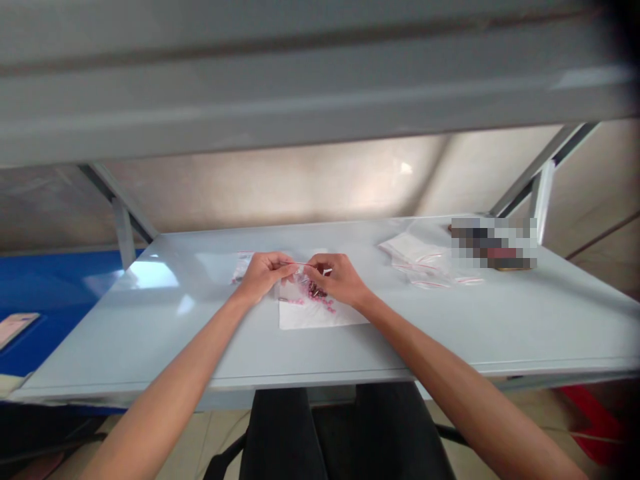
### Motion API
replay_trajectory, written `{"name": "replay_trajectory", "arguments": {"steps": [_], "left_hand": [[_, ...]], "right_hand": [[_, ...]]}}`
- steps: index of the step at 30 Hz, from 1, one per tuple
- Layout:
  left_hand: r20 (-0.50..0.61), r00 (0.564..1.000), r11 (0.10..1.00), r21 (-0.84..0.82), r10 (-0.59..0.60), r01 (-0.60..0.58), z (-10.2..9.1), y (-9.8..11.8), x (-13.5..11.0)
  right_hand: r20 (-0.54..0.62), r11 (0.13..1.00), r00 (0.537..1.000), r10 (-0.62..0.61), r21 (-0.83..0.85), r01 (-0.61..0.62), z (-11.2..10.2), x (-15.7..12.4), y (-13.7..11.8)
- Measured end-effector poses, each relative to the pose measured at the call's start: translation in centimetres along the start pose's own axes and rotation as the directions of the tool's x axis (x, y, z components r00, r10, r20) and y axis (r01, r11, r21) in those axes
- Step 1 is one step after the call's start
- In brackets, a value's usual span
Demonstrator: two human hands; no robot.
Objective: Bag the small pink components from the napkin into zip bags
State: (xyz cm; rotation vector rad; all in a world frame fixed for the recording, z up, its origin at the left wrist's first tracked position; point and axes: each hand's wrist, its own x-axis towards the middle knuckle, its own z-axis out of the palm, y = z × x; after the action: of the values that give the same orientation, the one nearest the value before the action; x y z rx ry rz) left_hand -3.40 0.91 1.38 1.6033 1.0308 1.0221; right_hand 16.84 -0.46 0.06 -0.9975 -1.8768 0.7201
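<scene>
My left hand (pixel 267 272) and my right hand (pixel 337 275) meet above the middle of the table. Both pinch the top edge of a small clear zip bag (pixel 300 265), whose thin red strip runs between the fingertips. Below them lies a white sheet (pixel 300 319). On it are several pink beads (pixel 324 303) and dark brown pieces (pixel 315 291), too small to make out exactly. Whether some of these are inside the bag, I cannot tell. Just left of my left hand is another clear bag (pixel 241 267) with a red strip, partly covered by the hand.
A pile of clear zip bags (pixel 415 257) lies to the right on the pale table (pixel 500 320). Behind it sits a blurred-out object (pixel 493 247). A grey shelf beam (pixel 320 100) crosses overhead, on metal supports at both sides. A blue surface (pixel 50 287) adjoins at left.
</scene>
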Motion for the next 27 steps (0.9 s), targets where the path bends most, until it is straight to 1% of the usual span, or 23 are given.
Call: {"name": "replay_trajectory", "arguments": {"steps": [4,7,10,12,15,19,24,25,27], "left_hand": [[-0.027,1.000,0.999,0.046,0.012,-0.011,-0.3,0.0,0.0],[-0.061,0.998,0.997,0.079,0.030,-0.025,-0.6,-0.2,0.1],[-0.048,0.997,0.994,0.103,0.052,-0.046,-0.9,-0.5,-0.1],[-0.047,0.997,0.990,0.128,0.062,-0.055,-1.0,-0.7,-0.3],[-0.052,0.996,0.983,0.172,0.077,-0.067,-0.9,-0.6,-0.5],[-0.015,0.995,0.974,0.202,0.104,-0.098,-0.8,-0.2,-0.7],[-0.006,0.992,0.976,0.180,0.123,-0.120,-0.8,-0.2,-0.9],[0.003,0.992,0.979,0.158,0.130,-0.128,-0.8,-0.3,-0.9],[0.017,0.989,0.984,0.105,0.145,-0.146,-0.8,-0.4,-1.0]], "right_hand": [[-0.003,1.000,1.000,0.003,0.008,-0.003,0.1,0.0,0.4],[-0.004,0.997,0.999,0.040,0.060,-0.040,-0.2,0.0,0.3],[0.084,0.981,0.992,0.098,0.158,-0.110,-0.3,-0.1,0.0],[0.114,0.974,0.987,0.113,0.184,-0.132,-0.1,-0.2,-0.1],[0.081,0.970,0.990,0.117,0.206,-0.131,0.2,-0.3,-0.1],[0.055,0.946,0.990,0.132,0.292,-0.142,0.5,-0.2,0.2],[0.146,0.938,0.983,0.113,0.312,-0.154,1.2,-0.3,0.5],[0.141,0.941,0.984,0.108,0.304,-0.147,1.3,-0.3,0.4],[0.096,0.953,0.991,0.090,0.281,-0.113,1.6,-0.4,0.2]]}}
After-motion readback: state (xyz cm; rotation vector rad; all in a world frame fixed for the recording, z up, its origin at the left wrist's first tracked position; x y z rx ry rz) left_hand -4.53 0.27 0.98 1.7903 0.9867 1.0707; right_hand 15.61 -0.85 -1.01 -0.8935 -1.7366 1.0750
